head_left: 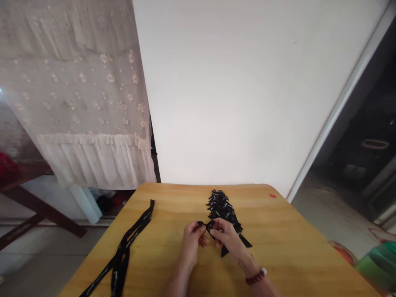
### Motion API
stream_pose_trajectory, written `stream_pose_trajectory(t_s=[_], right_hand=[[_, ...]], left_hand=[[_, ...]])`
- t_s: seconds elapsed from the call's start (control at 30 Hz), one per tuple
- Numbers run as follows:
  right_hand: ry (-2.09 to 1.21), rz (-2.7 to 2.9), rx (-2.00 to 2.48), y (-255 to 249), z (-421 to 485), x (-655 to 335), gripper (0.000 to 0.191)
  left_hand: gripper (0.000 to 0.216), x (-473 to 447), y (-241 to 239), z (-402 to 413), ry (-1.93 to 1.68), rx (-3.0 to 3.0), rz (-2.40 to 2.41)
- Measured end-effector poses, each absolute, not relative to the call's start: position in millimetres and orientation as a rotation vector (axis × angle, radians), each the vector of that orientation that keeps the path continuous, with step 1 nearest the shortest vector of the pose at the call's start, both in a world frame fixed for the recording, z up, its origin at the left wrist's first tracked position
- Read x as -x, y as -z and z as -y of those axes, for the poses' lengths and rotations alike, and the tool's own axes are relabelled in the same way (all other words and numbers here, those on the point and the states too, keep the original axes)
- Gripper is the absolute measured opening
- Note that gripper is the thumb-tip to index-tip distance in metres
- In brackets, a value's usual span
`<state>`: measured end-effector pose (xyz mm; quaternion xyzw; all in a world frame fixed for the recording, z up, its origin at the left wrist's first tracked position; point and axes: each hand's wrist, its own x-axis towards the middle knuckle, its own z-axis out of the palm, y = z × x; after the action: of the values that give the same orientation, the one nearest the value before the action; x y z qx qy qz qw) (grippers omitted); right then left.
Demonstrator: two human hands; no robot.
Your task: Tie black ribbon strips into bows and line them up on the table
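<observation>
Between both hands, just above the table, is a black ribbon bow (206, 225) with small loops to either side. My left hand (193, 239) pinches its left loop between thumb and fingers. Its right loop is gripped by the thumb and fingertips of my right hand (225, 237). Dark ribbon tails (245, 241) show past the right hand, but I cannot tell which bow they belong to. Right behind the hands, a column of several black bows (220, 204) with white lettering lies overlapped. Loose black ribbon lengths (123, 243) with white print stretch along the table's left side.
The wooden table (173, 202) meets a white wall (235, 90). A small red piece (272, 196) lies near its far right corner. Left of the table hang a lace curtain (93, 103) and a dark wooden frame (37, 206). A green object (379, 264) stands at lower right.
</observation>
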<state>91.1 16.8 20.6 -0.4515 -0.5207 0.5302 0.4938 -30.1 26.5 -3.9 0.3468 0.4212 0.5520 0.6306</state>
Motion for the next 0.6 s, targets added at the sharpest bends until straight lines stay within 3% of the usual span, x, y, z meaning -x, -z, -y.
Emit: stream_pose_trajectory(t_s=[0.17,0.6], right_hand=[[-1.29,1.15,1.04,-17,-19,-88,0.026],[-1.221,1.068,1.041,-11,-19,-86,0.024]], left_hand=[[0.025,34,7,-32,-1.273,-0.729,-0.948],[0.023,34,6,-32,-1.293,-0.71,-0.974]])
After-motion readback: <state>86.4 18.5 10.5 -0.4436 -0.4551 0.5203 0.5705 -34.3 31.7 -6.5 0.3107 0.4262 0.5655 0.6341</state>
